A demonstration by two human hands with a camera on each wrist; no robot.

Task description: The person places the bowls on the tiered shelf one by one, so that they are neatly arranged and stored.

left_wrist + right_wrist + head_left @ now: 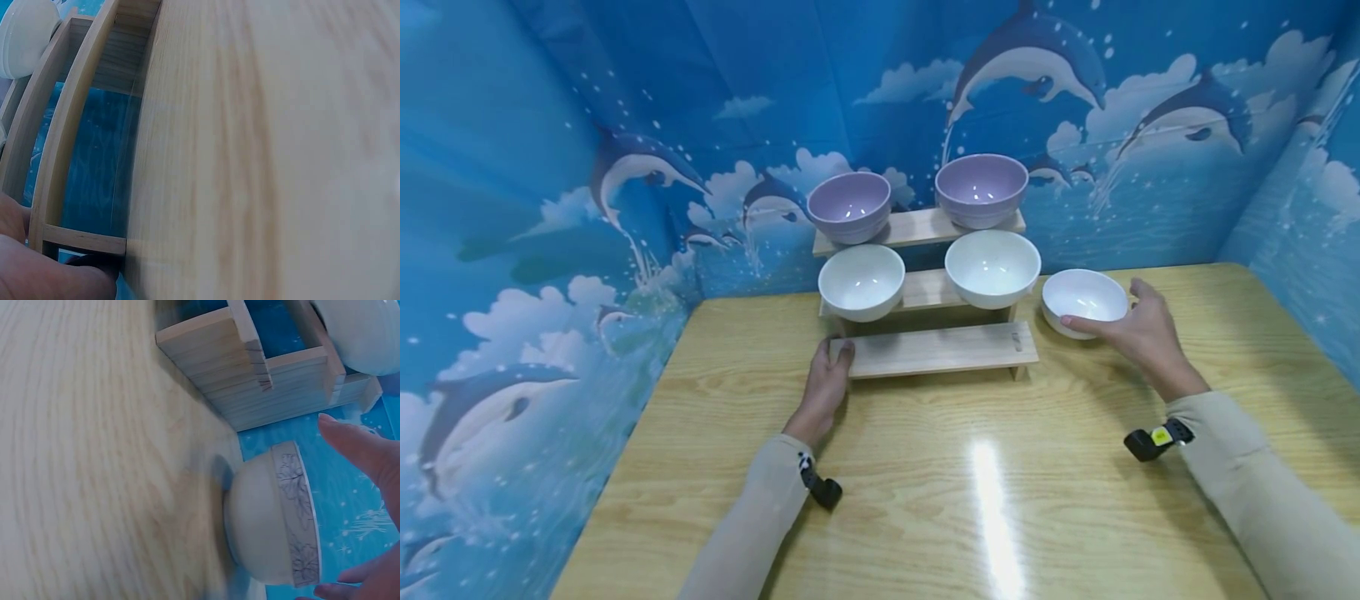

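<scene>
A three-step wooden stand (932, 348) is on the table. My left hand (826, 385) grips the left end of its lowest step, thumb over the top; in the left wrist view the fingers (50, 275) close around that end. To the right of the stand, a white bowl (1078, 292) sits upright on the table. Around its right side my right hand (1142, 329) is spread, with thumb and fingers wide apart. The right wrist view shows a grey floral band on this bowl (265, 515), the thumb (356, 447) apart from it and the other fingers near its rim.
Two purple bowls (850, 218) (982, 200) stand on the top step. On the middle step are two white bowls (861, 292) (992, 279). A blue dolphin-print curtain (760, 108) rises directly behind and beside the wood-grain table (925, 483).
</scene>
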